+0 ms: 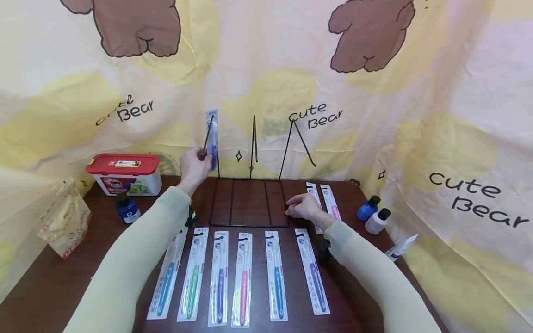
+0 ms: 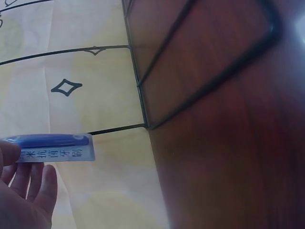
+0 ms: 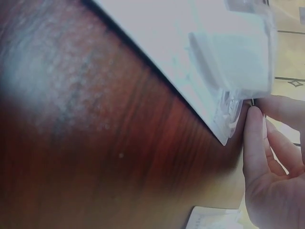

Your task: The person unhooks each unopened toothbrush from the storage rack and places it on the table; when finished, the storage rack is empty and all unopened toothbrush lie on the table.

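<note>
My left hand (image 1: 195, 164) holds a packaged purple toothbrush (image 1: 214, 138) upright by its lower part, at the left prong of a black wire rack (image 1: 249, 225). The pack's top overlaps that prong in the head view. In the left wrist view, the thumb lies over the purple handle (image 2: 57, 140) and the fingers are behind the card. My right hand (image 1: 304, 206) is at the rack's right side, with thumb and fingertip pinching its thin wire in the right wrist view. Close by that hand lie two toothbrush packs (image 1: 331, 203), one partly covered by it.
A row of packaged toothbrushes (image 1: 243, 277) lies in front of the rack. To the left stand a red-lidded tub (image 1: 125, 173), a blue bottle (image 1: 127, 208) and a crumpled bag (image 1: 65, 219). Two bottles (image 1: 377, 221) and a white tube (image 1: 401, 247) are at right. A printed curtain (image 1: 266, 92) hangs behind.
</note>
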Motion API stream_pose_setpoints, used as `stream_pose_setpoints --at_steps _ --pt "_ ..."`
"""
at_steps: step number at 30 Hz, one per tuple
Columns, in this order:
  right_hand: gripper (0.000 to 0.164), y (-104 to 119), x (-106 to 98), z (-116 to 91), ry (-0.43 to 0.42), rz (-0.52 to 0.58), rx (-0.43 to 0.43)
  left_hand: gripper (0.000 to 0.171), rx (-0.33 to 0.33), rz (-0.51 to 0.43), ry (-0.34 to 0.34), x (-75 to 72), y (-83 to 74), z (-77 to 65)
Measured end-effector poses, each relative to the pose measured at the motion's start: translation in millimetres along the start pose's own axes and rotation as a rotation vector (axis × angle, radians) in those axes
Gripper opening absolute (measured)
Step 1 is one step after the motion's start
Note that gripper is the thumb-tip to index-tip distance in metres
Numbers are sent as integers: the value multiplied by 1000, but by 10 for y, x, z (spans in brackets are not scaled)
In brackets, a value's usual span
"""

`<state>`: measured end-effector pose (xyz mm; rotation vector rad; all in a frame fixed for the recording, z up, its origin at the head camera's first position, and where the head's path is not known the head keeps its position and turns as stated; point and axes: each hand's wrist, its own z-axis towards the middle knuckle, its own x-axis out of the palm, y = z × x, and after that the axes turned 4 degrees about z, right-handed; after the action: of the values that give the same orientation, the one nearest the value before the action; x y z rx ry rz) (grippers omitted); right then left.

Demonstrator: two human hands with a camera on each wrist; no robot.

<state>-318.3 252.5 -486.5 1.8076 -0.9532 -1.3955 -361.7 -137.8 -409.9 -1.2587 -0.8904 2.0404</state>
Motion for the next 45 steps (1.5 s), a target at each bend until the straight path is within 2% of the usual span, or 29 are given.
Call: stream_pose_setpoints --at_steps 4,10,18,21,24,30,33,36,41,45 --pt "29 2 -1 -14 7 28 7 23 47 -9 -24 18 -16 -23" --pt "26 -8 7 -16 29 56 2 20 116 -46 27 13 -84 -94" --pt "24 -17 3 -34 31 38 19 21 249 -16 52 -10 -240 -165" --pt "25 -12 0 -40 35 37 15 22 257 -26 94 -49 -284 -207" --pt "25 -6 -10 -40 38 36 13 25 245 -26 165 -127 -301 -284" --pt "27 -3 -20 -32 31 27 15 26 193 13 350 -419 -209 -519" --pt "27 -1 -10 -23 23 33 18 25 196 58 421 -610 -73 -638" --pt "27 0 2 -13 20 31 12 27 159 70 500 -825 124 -782" --pt "27 4 2 -3 23 17 10 34 20 23 634 -1217 484 -1083" --pt "28 11 -12 -4 17 13 25 37 -92 60 711 -1512 718 -1327"
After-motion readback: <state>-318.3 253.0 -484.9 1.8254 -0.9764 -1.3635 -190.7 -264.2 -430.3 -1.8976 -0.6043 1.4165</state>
